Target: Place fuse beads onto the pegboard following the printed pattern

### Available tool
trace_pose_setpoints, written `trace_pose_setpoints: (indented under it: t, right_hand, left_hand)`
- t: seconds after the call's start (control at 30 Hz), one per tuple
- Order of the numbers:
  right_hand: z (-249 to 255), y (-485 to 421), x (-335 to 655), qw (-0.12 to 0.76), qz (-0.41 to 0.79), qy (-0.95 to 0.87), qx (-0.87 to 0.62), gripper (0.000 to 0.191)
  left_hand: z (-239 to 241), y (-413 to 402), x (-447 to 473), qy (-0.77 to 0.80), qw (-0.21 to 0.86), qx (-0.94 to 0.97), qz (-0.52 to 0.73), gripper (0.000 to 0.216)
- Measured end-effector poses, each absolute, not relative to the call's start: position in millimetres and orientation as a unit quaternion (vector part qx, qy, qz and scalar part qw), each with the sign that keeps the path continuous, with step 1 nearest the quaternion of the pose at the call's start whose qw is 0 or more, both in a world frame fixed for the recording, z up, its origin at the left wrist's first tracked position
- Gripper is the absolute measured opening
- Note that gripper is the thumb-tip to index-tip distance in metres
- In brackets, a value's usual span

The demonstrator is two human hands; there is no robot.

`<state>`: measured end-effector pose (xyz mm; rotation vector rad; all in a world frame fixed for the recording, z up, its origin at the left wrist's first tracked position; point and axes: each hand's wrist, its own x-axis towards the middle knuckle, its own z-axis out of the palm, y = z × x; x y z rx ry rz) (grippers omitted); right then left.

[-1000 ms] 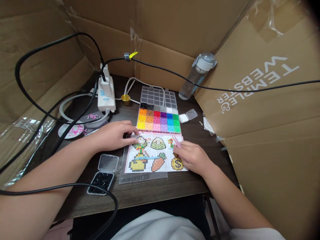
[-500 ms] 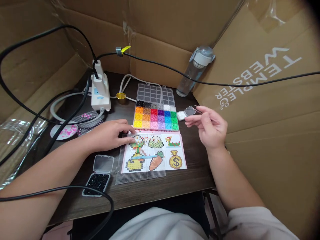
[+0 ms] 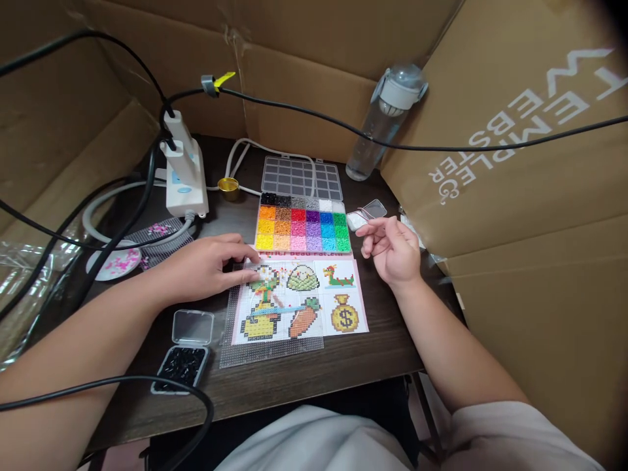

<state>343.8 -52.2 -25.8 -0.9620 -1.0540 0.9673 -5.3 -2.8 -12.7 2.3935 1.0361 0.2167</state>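
My left hand (image 3: 209, 267) rests at the upper left corner of a clear pegboard (image 3: 299, 353), thumb and forefinger apart. Under the pegboard lies a pattern sheet (image 3: 362, 301) with pixel pictures, among them a carrot, a dragon and a money bag. Small coloured beads (image 3: 267, 288) sit on the board near my left fingertips. My right hand (image 3: 395, 252) is closed around thin tweezers (image 3: 364, 213), whose tips reach over a small open box of white beads (image 3: 356, 221). Whether the tips pinch a bead is too small to tell.
A sorted bead case (image 3: 305, 222) stands behind the sheet. A box of black beads (image 3: 180, 368) lies front left. Further off are a white dish (image 3: 115, 263) with pink beads, a power strip (image 3: 186, 183), a gold cup (image 3: 228, 188) and a water bottle (image 3: 385, 121). Black cables (image 3: 314, 118) cross above.
My right hand has turned and moved slightly left, bringing the tweezers over the white bead box. My left hand stays on the pegboard. The whole view has shifted a little.
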Motion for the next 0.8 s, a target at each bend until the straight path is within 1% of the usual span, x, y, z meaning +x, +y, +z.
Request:
trace_pose_setpoints:
  t: [0.1, 0.17, 0.4, 0.6, 0.8]
  right_hand:
    - [-25, -51, 349, 0.653, 0.468, -0.444, -0.395, 0.029]
    - [-26, -51, 352, 0.646, 0.486, -0.448, -0.382, 0.027]
    - [-27, -49, 359, 0.591, 0.472, -0.519, -0.398, 0.037]
    - [-29, -47, 359, 0.619, 0.486, -0.475, -0.395, 0.036]
    - [-29, -43, 357, 0.655, 0.437, -0.432, -0.440, 0.042]
  left_hand:
    - [-12, -4, -5, 0.386, 0.254, 0.883, 0.076, 0.041]
    - [-11, -4, -5, 0.387, 0.254, 0.883, 0.073, 0.041]
    - [-9, -3, -5, 0.387, 0.255, 0.883, 0.072, 0.041]
    - [-10, -4, -6, 0.381, 0.252, 0.886, 0.081, 0.040]
    - [-8, -5, -5, 0.384, 0.250, 0.886, 0.074, 0.041]
